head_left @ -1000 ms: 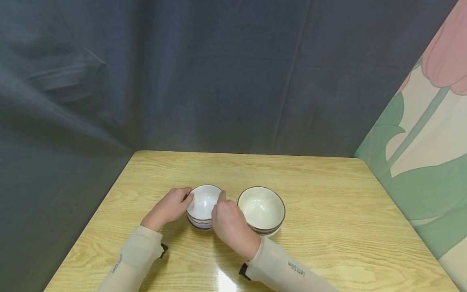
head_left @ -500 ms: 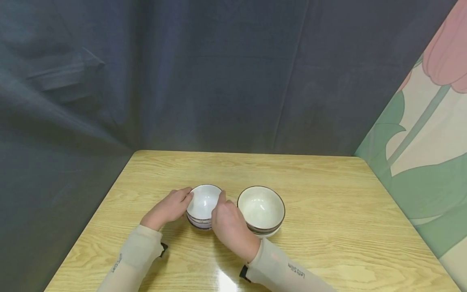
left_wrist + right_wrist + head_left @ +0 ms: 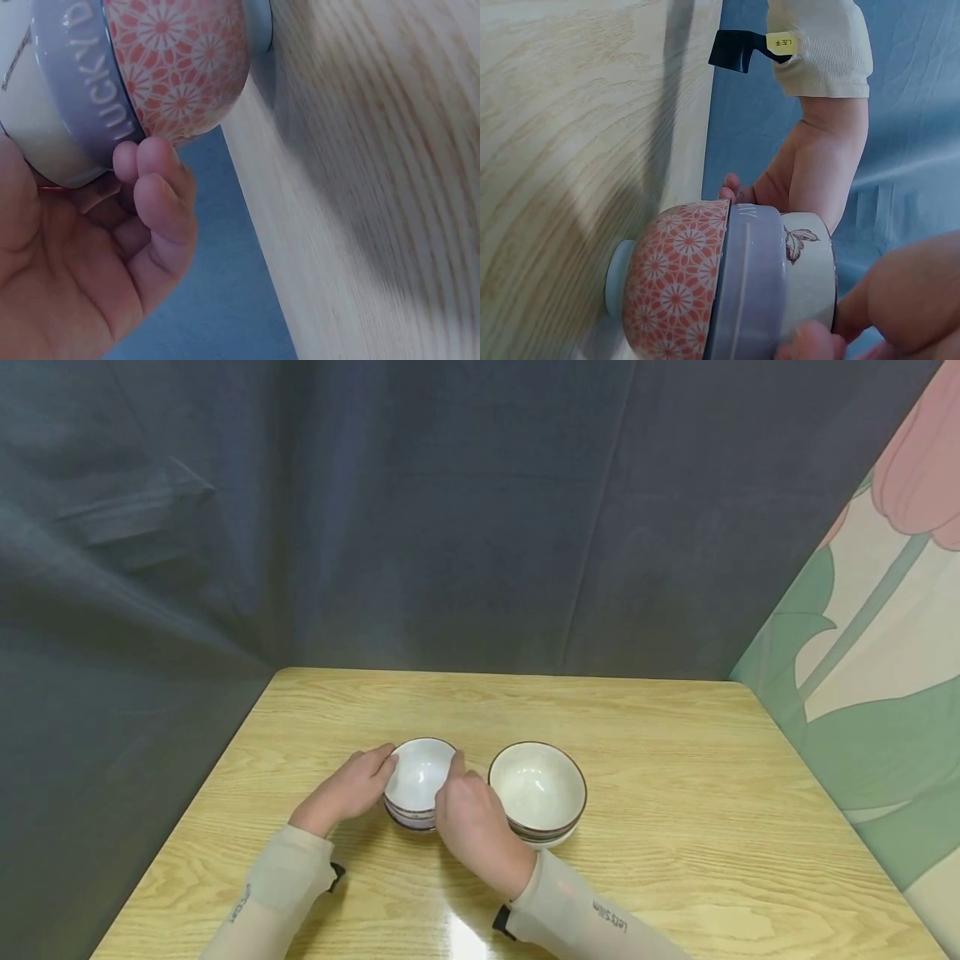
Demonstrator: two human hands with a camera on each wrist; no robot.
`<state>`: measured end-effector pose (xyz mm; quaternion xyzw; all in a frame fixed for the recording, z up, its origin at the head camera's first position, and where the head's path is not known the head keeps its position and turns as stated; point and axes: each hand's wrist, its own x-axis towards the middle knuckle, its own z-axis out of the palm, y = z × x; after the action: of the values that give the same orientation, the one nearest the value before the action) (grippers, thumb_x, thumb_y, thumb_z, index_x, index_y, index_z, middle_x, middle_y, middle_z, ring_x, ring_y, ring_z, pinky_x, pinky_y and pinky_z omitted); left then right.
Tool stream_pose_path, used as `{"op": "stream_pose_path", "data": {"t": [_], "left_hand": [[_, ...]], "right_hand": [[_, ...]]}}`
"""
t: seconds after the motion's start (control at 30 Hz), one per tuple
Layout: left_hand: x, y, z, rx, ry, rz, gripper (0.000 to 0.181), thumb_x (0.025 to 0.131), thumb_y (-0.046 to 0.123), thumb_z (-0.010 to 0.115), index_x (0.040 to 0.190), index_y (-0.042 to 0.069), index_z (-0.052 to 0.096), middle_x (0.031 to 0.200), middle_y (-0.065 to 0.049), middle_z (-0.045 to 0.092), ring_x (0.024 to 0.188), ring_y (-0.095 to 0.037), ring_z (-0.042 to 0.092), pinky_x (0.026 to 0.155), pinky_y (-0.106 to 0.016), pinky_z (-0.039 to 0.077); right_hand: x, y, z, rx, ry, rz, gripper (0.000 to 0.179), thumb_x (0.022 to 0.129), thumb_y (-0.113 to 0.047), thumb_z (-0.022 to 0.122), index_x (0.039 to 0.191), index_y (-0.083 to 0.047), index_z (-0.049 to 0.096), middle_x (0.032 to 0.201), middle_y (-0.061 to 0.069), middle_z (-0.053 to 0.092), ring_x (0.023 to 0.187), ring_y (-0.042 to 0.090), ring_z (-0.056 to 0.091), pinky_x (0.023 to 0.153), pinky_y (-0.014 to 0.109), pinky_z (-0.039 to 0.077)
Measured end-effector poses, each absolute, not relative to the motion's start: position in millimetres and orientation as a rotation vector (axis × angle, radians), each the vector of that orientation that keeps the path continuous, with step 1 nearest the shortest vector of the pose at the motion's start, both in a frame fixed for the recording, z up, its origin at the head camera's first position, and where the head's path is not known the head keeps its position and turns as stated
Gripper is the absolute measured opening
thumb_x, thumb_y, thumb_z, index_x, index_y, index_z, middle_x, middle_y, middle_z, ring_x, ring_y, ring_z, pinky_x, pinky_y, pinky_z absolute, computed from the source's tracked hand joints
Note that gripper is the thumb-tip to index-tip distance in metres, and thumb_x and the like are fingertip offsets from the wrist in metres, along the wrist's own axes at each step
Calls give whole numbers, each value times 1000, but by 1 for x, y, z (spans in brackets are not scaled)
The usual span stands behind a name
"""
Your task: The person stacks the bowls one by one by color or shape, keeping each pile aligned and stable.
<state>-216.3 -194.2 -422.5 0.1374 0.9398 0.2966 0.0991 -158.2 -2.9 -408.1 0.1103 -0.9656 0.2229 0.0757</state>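
A nested stack of small bowls stands upright on the table, left of centre in the head view. On top is a white bowl [image 3: 420,777] with a dark rim and a brown leaf motif. Beneath it sits a lavender bowl [image 3: 82,90] with raised lettering, then a red-and-white flower-patterned bowl [image 3: 675,277]. My left hand [image 3: 351,789] holds the stack's left side, thumb over the rim, fingertips at the lavender and patterned bowls. With my right hand [image 3: 480,827] I grip the white bowl's right side at its rim; part of that grip is hidden.
Just right of my right hand stands a second stack of larger cream bowls [image 3: 536,789] with brown rims. Both stacks rest on a light wooden table [image 3: 675,793]. A dark curtain [image 3: 480,527] hangs behind, and a tulip-patterned panel [image 3: 862,693] is at the right.
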Motion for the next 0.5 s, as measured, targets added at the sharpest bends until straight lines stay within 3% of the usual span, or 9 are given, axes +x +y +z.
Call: {"op": "stream_pose_path", "data": {"t": [0.23,0.37,0.5], "left_hand": [[-216,-194,-421,426,2781,892,47,109,22,30,140,-8,49,97,-12,66,66,-12,57,77,-37,51],[-215,-195,-421,411,2777,880,49,109,24,30,143,-7,47,108,-14,66,72,-12,57,83,-39,51],[-215,-195,-421,398,2763,882,50,110,25,29,144,-7,45,109,-16,66,71,-13,58,82,-39,51]], "right_hand": [[-159,-1,-407,331,-2879,724,52,96,-13,57,135,19,45,77,25,66,64,33,66,53,42,54],[-158,0,-408,336,-2884,761,54,96,-14,58,136,19,44,73,25,65,60,32,66,49,41,51],[-157,0,-408,336,-2884,784,54,97,-14,57,137,19,43,71,23,65,59,30,64,48,40,50]]}}
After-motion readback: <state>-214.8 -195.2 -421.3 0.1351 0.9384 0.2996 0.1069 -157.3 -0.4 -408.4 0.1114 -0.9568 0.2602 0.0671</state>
